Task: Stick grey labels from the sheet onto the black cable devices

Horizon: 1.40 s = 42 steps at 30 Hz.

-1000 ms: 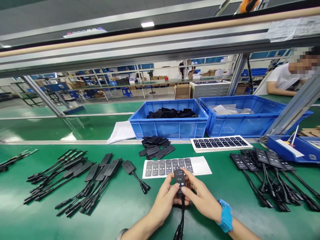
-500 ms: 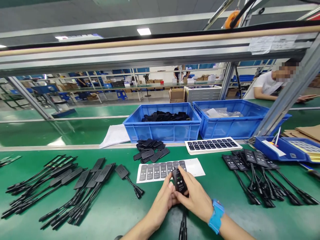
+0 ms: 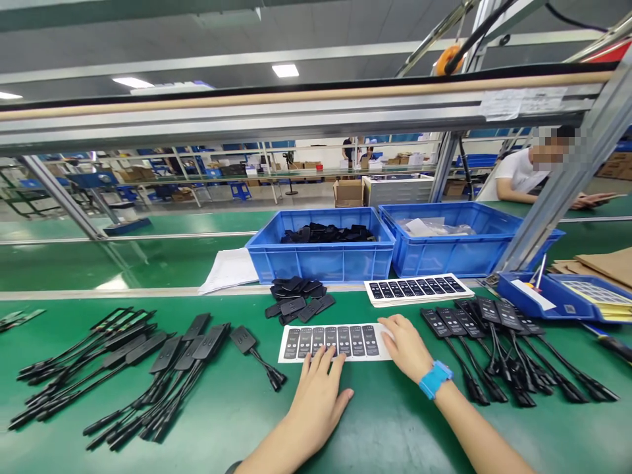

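My left hand (image 3: 318,395) lies flat and open on the green bench, its fingertips touching the near edge of a white sticker sheet (image 3: 336,341) with a row of black labels. My right hand (image 3: 407,345), with a blue wristband, rests open on the bare right end of that sheet. Neither hand holds anything. Just right of my right hand lies a pile of labelled black cable controllers (image 3: 494,329). To the left lies a pile of unlabelled black cable controllers (image 3: 162,362), with a single one (image 3: 244,339) nearest the sheet.
Behind the sheet is a small heap of black covers (image 3: 299,299) and a stack of sticker sheets (image 3: 417,288). Two blue bins (image 3: 320,260) (image 3: 444,253) stand at the back, papers (image 3: 230,270) to their left. A blue tray (image 3: 567,299) sits right. Another person (image 3: 523,171) works far right.
The black controller both hands held over the sheet is out of them. The left hand has flattened on the bench and the right hand has moved onto the sheet's right end.
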Tool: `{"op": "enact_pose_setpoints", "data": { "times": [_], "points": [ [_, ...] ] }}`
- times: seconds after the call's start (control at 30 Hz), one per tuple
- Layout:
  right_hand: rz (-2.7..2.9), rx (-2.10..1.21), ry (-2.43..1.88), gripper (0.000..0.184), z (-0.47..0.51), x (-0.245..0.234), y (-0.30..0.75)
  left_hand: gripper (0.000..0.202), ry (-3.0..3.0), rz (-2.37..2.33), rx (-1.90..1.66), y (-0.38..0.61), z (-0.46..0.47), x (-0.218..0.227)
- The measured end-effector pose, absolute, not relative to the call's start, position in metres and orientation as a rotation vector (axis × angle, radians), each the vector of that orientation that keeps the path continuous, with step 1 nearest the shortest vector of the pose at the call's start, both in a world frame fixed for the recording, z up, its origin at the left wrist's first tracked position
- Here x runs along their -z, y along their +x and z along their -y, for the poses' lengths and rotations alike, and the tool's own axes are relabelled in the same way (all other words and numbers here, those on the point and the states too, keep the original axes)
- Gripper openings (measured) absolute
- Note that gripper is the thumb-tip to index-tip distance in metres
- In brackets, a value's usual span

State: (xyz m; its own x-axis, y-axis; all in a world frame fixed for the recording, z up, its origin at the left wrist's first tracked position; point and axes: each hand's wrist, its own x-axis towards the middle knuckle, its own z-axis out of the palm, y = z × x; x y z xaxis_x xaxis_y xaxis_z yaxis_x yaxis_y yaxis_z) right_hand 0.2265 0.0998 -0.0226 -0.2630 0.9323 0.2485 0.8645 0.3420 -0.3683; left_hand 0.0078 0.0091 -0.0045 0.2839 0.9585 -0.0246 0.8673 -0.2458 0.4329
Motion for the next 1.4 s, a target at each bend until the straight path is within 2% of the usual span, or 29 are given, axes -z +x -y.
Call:
{"op": "enact_pose_setpoints", "data": {
  "times": [0.2, 0.4, 0.5, 0.63, 0.7, 0.77, 0.9, 1.07, 1.13, 1.27, 1.4],
  "points": [
    [2.083, -0.374, -1.354, 0.014, -0.099, 0.025, 0.211, 0.048, 2.205, -1.683, -0.354, 0.009, -0.008, 0.007],
    [1.742, -0.432, -1.281, 0.027, -0.101, 0.015, 0.228, 0.040, 2.235, -1.732, -0.432, -0.003, -0.021, -0.008],
    [1.571, -0.541, -1.276, 0.028, -0.097, 0.012, 0.231, 0.033, 2.113, -2.042, -0.426, -0.036, -0.036, -0.022],
    [1.492, -0.750, -1.243, 0.030, -0.084, 0.007, 0.223, 0.054, 1.709, -2.577, -0.375, -0.090, -0.047, -0.029],
    [1.503, -0.824, -1.208, 0.030, -0.076, 0.003, 0.217, 0.061, 1.557, -2.647, -0.324, -0.107, -0.047, -0.025],
    [1.507, -0.893, -1.166, 0.030, -0.071, -0.001, 0.211, 0.058, 1.484, -2.627, -0.312, -0.112, -0.046, -0.022],
    [1.492, -1.022, -1.087, 0.030, -0.065, -0.003, 0.205, 0.052, 1.526, -2.456, -0.484, -0.095, -0.046, -0.023],
    [1.448, -1.162, -0.989, 0.028, -0.062, 0.000, 0.200, 0.040, 1.605, -1.937, -0.671, -0.042, -0.036, -0.022],
    [1.415, -1.234, -0.952, 0.028, -0.060, 0.000, 0.199, 0.036, 1.456, -1.652, -0.790, -0.019, -0.027, -0.015],
    [1.385, -1.316, -0.938, 0.028, -0.057, -0.002, 0.195, 0.040, 0.805, -1.040, -1.064, 0.015, -0.009, -0.001],
    [1.397, -1.319, -1.005, 0.031, -0.056, -0.005, 0.190, 0.040, 0.696, -0.929, -0.999, 0.025, -0.001, 0.001]
  ]
}}
